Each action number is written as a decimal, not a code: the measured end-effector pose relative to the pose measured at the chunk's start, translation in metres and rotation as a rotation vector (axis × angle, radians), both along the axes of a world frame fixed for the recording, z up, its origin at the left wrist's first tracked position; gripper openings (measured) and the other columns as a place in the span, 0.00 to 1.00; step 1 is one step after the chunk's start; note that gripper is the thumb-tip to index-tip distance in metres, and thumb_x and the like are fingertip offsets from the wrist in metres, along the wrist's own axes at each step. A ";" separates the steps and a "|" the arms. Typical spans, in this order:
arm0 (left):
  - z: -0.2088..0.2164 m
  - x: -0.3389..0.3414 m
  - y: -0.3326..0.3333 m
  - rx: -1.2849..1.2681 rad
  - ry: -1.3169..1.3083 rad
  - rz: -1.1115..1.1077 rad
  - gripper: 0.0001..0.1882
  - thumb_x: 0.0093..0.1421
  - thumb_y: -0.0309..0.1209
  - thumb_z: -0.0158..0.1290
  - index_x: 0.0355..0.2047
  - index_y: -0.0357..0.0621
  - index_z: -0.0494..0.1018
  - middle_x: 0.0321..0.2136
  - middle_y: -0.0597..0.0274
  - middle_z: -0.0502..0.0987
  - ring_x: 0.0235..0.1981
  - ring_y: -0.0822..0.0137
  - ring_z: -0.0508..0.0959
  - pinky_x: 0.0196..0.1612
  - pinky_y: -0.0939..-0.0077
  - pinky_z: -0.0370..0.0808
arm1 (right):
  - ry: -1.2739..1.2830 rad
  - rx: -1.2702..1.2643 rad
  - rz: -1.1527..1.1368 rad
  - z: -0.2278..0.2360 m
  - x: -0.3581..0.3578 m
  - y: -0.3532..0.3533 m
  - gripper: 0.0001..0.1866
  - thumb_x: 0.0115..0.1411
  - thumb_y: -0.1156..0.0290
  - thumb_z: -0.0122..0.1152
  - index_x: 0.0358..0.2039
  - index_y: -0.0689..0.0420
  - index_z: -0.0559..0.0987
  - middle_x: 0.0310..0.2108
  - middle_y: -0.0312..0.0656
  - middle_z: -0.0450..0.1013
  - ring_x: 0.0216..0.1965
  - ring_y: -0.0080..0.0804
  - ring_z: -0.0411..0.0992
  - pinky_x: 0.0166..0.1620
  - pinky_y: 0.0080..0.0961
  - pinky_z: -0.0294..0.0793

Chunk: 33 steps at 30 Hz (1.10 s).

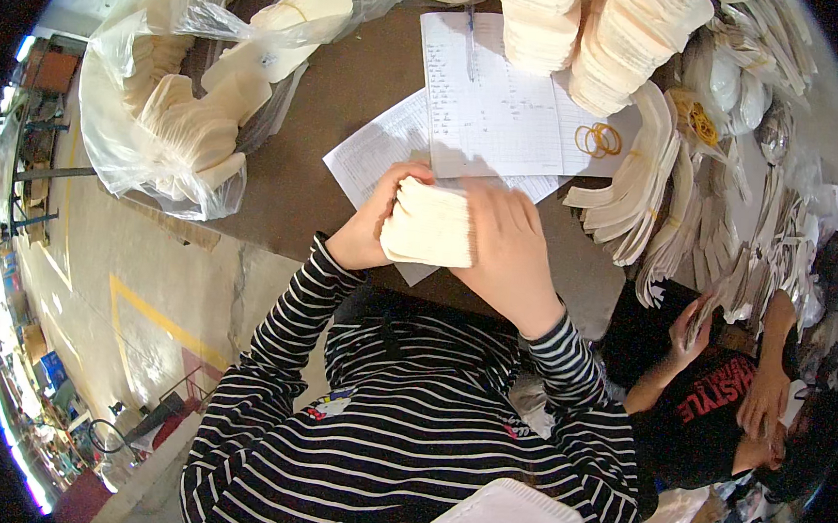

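Between my two hands, above the table's near edge, is a thick stack of cream insole-like pieces (pixel 428 225). My left hand (pixel 371 221) wraps round its left side, with fingers over the far edge. Pressed along the right side is my right hand (pixel 509 253); its fingers are slightly blurred by motion and partly cover the stack. Just beyond lie written paper sheets (pixel 492 121) with a pen (pixel 471 46) on them. Several yellow rubber bands (pixel 598 139) rest on the paper at the right.
A clear plastic bag (pixel 219 199) of cream pieces stands at the left. Tall cream stacks (pixel 628 48) fill the far right. Bundles of pale strips (pixel 638 185) cover the right side, near more rubber bands (pixel 703 124). A co-worker (pixel 710 408) handles strips at the lower right.
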State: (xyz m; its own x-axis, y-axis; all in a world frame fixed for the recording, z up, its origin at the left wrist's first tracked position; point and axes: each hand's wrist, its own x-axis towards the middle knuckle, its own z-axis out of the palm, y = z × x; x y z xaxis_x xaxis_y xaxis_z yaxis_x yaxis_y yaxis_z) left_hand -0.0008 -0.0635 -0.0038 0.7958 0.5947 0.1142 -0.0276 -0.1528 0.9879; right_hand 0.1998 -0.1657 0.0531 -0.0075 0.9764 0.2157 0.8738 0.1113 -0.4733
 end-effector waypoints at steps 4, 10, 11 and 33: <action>0.008 -0.002 0.009 0.007 0.052 0.086 0.54 0.46 0.33 0.71 0.68 0.40 0.50 0.62 0.53 0.59 0.66 0.60 0.59 0.68 0.64 0.55 | 0.000 -0.034 -0.010 0.009 -0.002 0.011 0.32 0.45 0.64 0.70 0.50 0.59 0.70 0.38 0.44 0.73 0.39 0.45 0.74 0.47 0.41 0.69; 0.044 -0.026 0.011 -0.216 -0.054 0.346 0.41 0.51 0.17 0.59 0.65 0.42 0.58 0.65 0.56 0.63 0.69 0.61 0.57 0.71 0.61 0.50 | -0.036 -0.074 -0.239 0.015 0.005 -0.001 0.37 0.43 0.65 0.73 0.54 0.62 0.69 0.43 0.49 0.71 0.45 0.48 0.72 0.49 0.44 0.68; 0.037 -0.031 0.015 -0.203 -0.044 0.370 0.32 0.51 0.14 0.55 0.58 0.42 0.66 0.61 0.59 0.68 0.65 0.63 0.63 0.68 0.63 0.55 | -0.026 -0.085 -0.246 0.014 0.008 -0.001 0.37 0.43 0.64 0.73 0.53 0.62 0.69 0.43 0.49 0.71 0.45 0.49 0.72 0.48 0.44 0.68; 0.005 0.052 -0.025 -0.848 -0.554 0.249 0.32 0.71 0.48 0.43 0.68 0.44 0.55 0.64 0.58 0.65 0.65 0.61 0.65 0.67 0.58 0.63 | 0.535 0.091 -0.293 0.035 -0.021 0.019 0.38 0.44 0.66 0.78 0.53 0.65 0.69 0.47 0.54 0.71 0.49 0.48 0.73 0.51 0.37 0.73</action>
